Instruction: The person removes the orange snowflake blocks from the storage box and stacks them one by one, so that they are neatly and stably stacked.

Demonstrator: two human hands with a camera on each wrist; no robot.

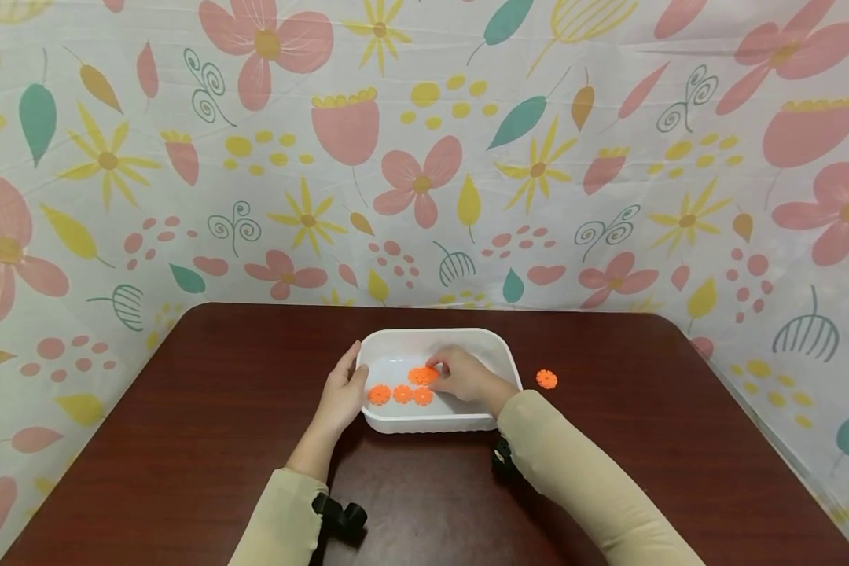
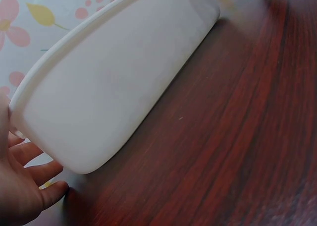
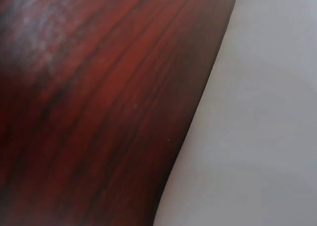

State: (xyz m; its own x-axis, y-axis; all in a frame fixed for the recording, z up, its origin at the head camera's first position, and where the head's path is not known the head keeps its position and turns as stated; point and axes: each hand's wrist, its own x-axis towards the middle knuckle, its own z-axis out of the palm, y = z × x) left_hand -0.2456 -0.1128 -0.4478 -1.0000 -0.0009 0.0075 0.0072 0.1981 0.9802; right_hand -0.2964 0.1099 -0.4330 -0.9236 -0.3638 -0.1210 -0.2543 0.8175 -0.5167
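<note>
A white rectangular plastic tub [image 1: 439, 425] rests on the table with several orange flower-shaped discs in it. Three of them, including one disc [image 1: 379, 395] at the left, lie in a row near the front wall. My left hand [image 1: 343, 387] holds the tub's left end, thumb at the rim; in the left wrist view the fingers [image 2: 43, 172] are spread against the outside. Reaching into the tub, my right hand [image 1: 461, 375] pinches an orange disc [image 1: 428, 374] just behind the row, partly overlapping another. The right wrist view shows only the tub's outer wall [image 3: 257, 117], no hand.
One more orange disc [image 1: 546, 380] lies on the table to the right of the tub. The dark red-brown wooden table [image 1: 240, 377] ends at a flower-printed cloth [image 1: 424, 236] behind. Black wrist cameras, such as the left one [image 1: 341, 519], are strapped to both forearms.
</note>
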